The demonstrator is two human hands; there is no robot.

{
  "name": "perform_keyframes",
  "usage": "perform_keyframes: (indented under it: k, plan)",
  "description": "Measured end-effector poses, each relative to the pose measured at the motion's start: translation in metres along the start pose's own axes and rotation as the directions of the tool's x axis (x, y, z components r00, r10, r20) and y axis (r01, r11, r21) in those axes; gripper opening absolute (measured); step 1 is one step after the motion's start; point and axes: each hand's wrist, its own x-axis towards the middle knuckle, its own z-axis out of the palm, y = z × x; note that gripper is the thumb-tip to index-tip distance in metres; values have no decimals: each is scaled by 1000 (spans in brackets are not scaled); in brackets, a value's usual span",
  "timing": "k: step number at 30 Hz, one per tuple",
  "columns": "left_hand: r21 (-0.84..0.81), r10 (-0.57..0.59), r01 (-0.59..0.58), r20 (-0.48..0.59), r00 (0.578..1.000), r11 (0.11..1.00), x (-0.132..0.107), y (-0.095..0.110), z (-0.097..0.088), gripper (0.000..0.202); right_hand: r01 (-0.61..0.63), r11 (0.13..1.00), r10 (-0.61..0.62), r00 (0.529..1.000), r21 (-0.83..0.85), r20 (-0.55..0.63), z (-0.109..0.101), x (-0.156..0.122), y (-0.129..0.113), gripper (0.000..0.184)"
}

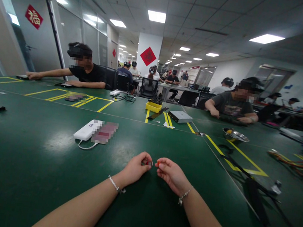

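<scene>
**Lit office, long green table [29,186], people seated beyond**

Landmark: white block [88,130], lying on table, cable [87,147] looping from it to a pixelated reddish thing [105,132] just beside. Right of block and nearer camera: left hand [138,166], curled, thumb and index pinched on small red-and-silver piece [149,163], too small to identify. Further right of block: right hand [172,173], thumb and index closed on small orange piece [158,164], other fingers loosely bent. Pieces near each other, narrow gap between. Silver bracelets [114,183] at both wrists. Behind block, to right: yellow tray [153,107] with dark contents, grey box [180,116] near it. Far right of block: metal bowl [235,134], black strap [255,195].
</scene>
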Motion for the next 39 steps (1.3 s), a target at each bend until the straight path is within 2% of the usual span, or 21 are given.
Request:
perform_keyframes:
  k: [10,16,23,32,39]
  plan:
    - [-47,-8,6,-31,999,999,0,-3,3,23,45,997,-45,999,-65,-7,2,1,3,26]
    - [122,69,-63,-47,997,991,-1,-2,3,20,152,967,-165,985,-206,-46,8,5,10,24]
    - [266,189,-155,-106,976,951,-4,3,7,10,193,950,-224,968,-245,-109,12,7,14,25]
    - [276,116,-48,-234,965,960,-7,7,10,16,187,922,-214,976,-339,-43,16,5,16,42]
    - [296,105,-23,-265,958,955,-10,10,10,21,209,887,-231,973,-413,-4,18,2,14,45]
